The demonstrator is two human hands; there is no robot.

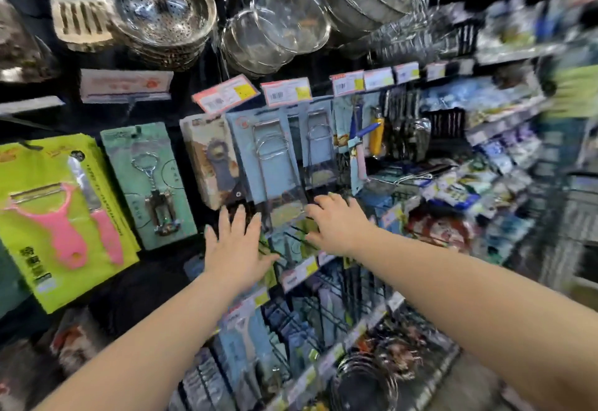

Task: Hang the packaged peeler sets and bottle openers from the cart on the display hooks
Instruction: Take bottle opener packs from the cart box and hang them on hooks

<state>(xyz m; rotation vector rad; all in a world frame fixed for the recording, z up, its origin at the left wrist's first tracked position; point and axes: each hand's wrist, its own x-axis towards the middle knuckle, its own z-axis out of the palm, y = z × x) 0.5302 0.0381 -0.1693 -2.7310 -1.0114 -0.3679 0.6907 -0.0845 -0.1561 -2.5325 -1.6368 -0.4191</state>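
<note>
A lime-green peeler set pack [61, 216] with pink peelers hangs at the far left of the black display wall. Beside it hangs a teal bottle opener card [149, 181], then a beige opener card [212, 160] and pale blue packs [275, 158]. My left hand [238, 245] is spread flat, fingers apart, just below the beige card, holding nothing. My right hand [336, 221] reaches forward with fingers apart, resting against the lower edge of the blue packs and the green-blue packs under them. Whether it grips anything is unclear. The cart is out of view.
Steel colanders [161, 9] and mesh strainers [288, 22] hang overhead. Price tags [286, 92] line the hook row. Wire racks with more packs [307, 329] fill the lower shelves. Blurred shelving with packaged goods [504, 151] runs off to the right.
</note>
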